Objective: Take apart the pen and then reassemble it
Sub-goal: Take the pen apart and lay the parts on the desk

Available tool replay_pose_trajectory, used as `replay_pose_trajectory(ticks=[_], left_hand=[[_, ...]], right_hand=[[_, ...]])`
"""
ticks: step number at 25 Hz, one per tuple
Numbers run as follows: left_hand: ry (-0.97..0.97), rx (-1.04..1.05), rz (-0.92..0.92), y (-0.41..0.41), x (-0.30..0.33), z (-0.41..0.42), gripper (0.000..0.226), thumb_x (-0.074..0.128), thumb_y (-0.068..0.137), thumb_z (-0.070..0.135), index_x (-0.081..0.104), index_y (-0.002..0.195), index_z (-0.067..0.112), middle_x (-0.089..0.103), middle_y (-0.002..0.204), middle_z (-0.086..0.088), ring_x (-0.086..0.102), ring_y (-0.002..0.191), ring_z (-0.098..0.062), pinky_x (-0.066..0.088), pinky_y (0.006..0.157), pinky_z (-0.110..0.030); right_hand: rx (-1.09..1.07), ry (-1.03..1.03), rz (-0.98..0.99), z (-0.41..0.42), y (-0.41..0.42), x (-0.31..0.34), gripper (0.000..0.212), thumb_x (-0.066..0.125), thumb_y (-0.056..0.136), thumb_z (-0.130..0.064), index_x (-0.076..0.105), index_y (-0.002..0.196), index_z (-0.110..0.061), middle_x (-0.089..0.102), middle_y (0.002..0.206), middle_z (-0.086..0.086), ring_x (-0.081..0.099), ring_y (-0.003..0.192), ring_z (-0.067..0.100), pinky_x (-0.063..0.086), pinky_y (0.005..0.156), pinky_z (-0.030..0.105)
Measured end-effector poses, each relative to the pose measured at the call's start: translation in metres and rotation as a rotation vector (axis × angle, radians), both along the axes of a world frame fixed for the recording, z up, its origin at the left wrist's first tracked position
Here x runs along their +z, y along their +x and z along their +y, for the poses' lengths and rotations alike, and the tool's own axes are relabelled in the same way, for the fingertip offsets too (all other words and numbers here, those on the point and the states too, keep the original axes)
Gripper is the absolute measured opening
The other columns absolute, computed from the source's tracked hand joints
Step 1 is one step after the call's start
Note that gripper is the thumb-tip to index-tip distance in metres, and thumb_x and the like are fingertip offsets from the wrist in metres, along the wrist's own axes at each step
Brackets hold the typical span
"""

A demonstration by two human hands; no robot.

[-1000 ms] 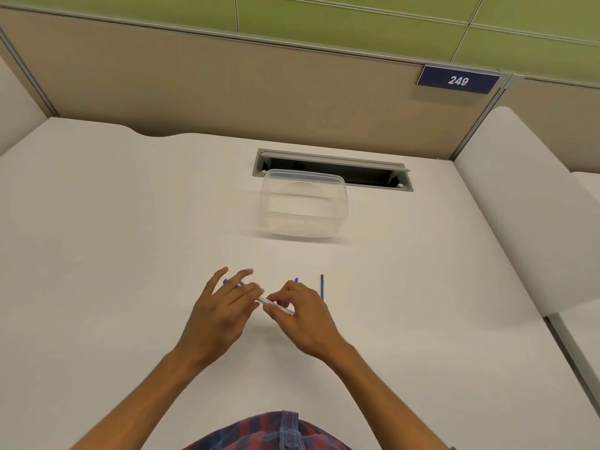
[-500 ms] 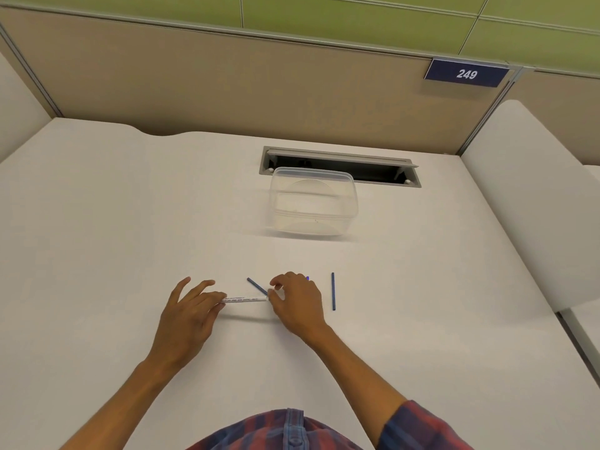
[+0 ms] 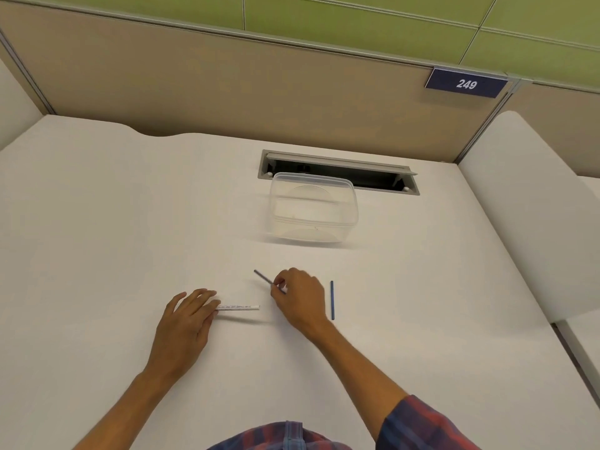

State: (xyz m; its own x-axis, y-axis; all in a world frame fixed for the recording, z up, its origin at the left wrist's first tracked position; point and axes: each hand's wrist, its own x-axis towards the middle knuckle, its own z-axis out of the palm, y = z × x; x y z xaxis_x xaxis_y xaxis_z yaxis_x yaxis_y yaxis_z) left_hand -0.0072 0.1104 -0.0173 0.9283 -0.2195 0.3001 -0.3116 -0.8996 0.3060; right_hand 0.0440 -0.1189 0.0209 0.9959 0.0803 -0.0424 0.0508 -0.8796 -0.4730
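Observation:
The pen is in pieces on the white desk. A white printed barrel (image 3: 239,307) lies flat, and my left hand (image 3: 186,319) touches its left end with its fingertips. My right hand (image 3: 300,298) pinches a thin blue-grey rod (image 3: 264,279), which slants up to the left above the desk. Part of that rod is hidden under my fingers. Another thin blue stick (image 3: 332,300) lies by itself just right of my right hand.
A clear plastic container (image 3: 313,207) stands further back, in front of a grey cable slot (image 3: 337,172) in the desk. A beige partition with a "249" sign (image 3: 466,83) closes the back. White side panels rise on both sides.
My hands have drawn apart. The barrel went down onto the desk under my left fingertips, and my right hand moved right and lifted the thin rod.

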Motion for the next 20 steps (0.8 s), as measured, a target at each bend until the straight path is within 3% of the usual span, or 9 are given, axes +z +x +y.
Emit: replay_pose_trajectory(ticks=[8, 14, 17, 20], left_hand=[[-0.019, -0.008, 0.016, 0.014, -0.002, -0.01, 0.061, 0.015, 0.102, 0.037, 0.069, 0.104, 0.009, 0.069, 0.116, -0.008, 0.063, 0.11, -0.028, 0.04, 0.095, -0.039], [-0.029, 0.0, 0.009, 0.02, -0.006, -0.016, 0.059, 0.018, 0.102, 0.037, 0.07, 0.103, 0.009, 0.069, 0.115, -0.009, 0.064, 0.104, -0.029, 0.042, 0.092, -0.039], [-0.008, -0.024, 0.017, 0.024, -0.006, -0.016, 0.056, 0.02, 0.102, 0.035, 0.07, 0.103, 0.01, 0.07, 0.113, -0.007, 0.064, 0.105, -0.028, 0.039, 0.094, -0.038], [0.019, -0.034, 0.014, 0.026, -0.006, -0.015, 0.043, 0.03, 0.097, 0.028, 0.069, 0.103, 0.012, 0.071, 0.107, -0.002, 0.064, 0.107, -0.025, 0.035, 0.099, -0.037]], right_hand=[[-0.075, -0.168, -0.245, -0.06, 0.092, 0.065, 0.018, 0.058, 0.094, -0.024, 0.074, 0.099, -0.017, 0.073, 0.101, 0.004, 0.065, 0.094, 0.028, 0.046, 0.079, 0.039], [-0.033, -0.29, -0.256, -0.07, 0.149, 0.073, 0.018, 0.061, 0.094, -0.02, 0.076, 0.1, -0.014, 0.075, 0.102, 0.007, 0.067, 0.093, 0.027, 0.053, 0.083, 0.04], [-0.025, -0.262, -0.262, -0.074, 0.162, 0.076, 0.021, 0.065, 0.093, -0.024, 0.074, 0.109, -0.015, 0.076, 0.108, 0.005, 0.069, 0.099, 0.024, 0.052, 0.091, 0.038], [-0.047, -0.175, -0.294, -0.08, 0.162, 0.081, 0.024, 0.066, 0.093, -0.028, 0.072, 0.113, -0.016, 0.075, 0.107, 0.002, 0.068, 0.097, 0.023, 0.048, 0.088, 0.037]])
